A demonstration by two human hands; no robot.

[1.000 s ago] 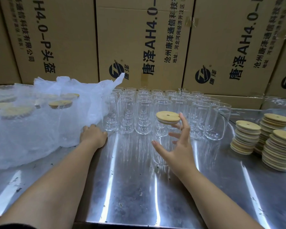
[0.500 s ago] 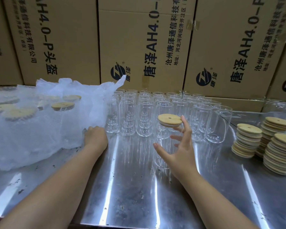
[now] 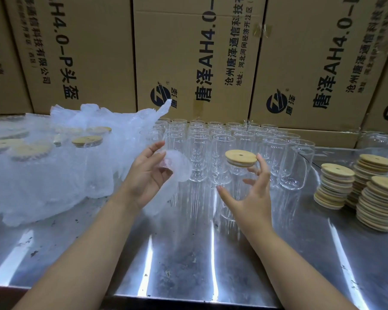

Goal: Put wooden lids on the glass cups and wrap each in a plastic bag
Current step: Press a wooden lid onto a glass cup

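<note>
Surface: steel table (image 3: 188,265), cartons (image 3: 188,52) behind.
Your left hand (image 3: 148,173): pinches a plastic bag (image 3: 177,166).
Your right hand (image 3: 253,198): grips the lidded cup (image 3: 240,173) between thumb and fingers; glass outline faint.

Three lid stacks (image 3: 334,186), one unwrapped lidded cup (image 3: 240,159) (bare cups (image 3: 197,153) uncountable)

A clear glass cup (image 3: 239,191), capped with a round wooden lid (image 3: 241,157) that has a small hole in its top, stands upright in the curl of my right hand (image 3: 253,198). A thin, translucent plastic bag (image 3: 178,168) hangs crumpled from the fingers of my left hand (image 3: 148,173), just left of the cup. Behind them stand rows of open glass cups (image 3: 213,139). Three stacks of wooden lids (image 3: 379,198) sit at the right, and wrapped, lidded cups (image 3: 87,144) are bunched at the left.
</note>
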